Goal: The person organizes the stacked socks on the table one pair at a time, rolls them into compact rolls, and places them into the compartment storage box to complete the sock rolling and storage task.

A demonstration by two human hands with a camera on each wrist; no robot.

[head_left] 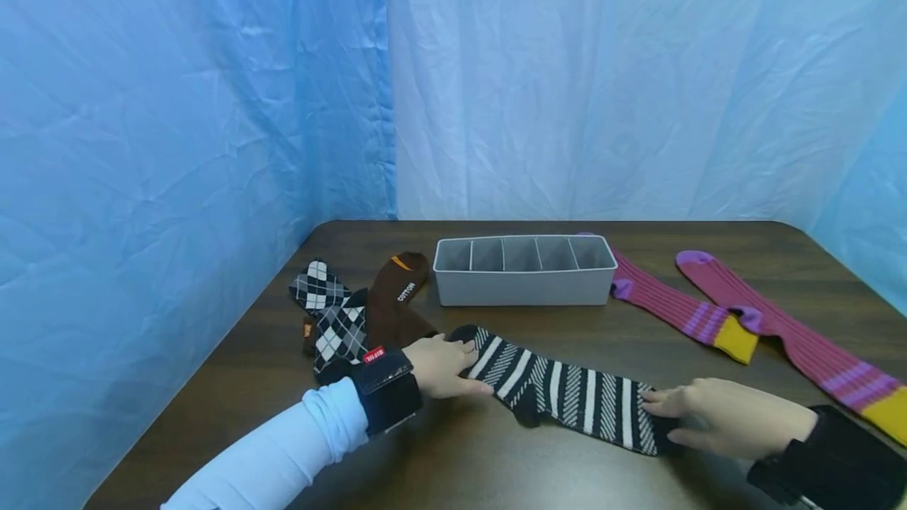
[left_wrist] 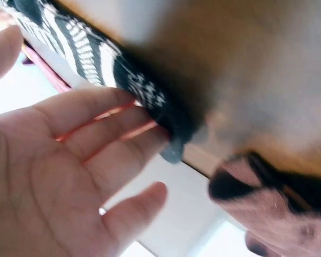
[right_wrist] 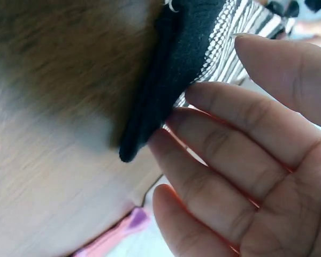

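A black-and-white patterned sock (head_left: 567, 392) lies stretched across the table in front of me, its toe to the left and its dark cuff to the right. My left hand (head_left: 442, 366) touches the toe end with extended fingers; the left wrist view shows the fingertips (left_wrist: 155, 136) against the sock (left_wrist: 104, 59). At the other end my right hand (head_left: 716, 415) rests on the black cuff (right_wrist: 174, 69). In the right wrist view its fingers (right_wrist: 219, 131) are nearly straight, and the thumb stands apart from the fabric.
Behind the sock stands a grey divided box (head_left: 524, 288) with several compartments. To the left lie argyle socks (head_left: 340, 329) and brown socks (head_left: 393, 305). Two pink-purple socks with yellow cuffs, one nearer the box (head_left: 666, 305) and one farther right (head_left: 801, 337), lie on the right.
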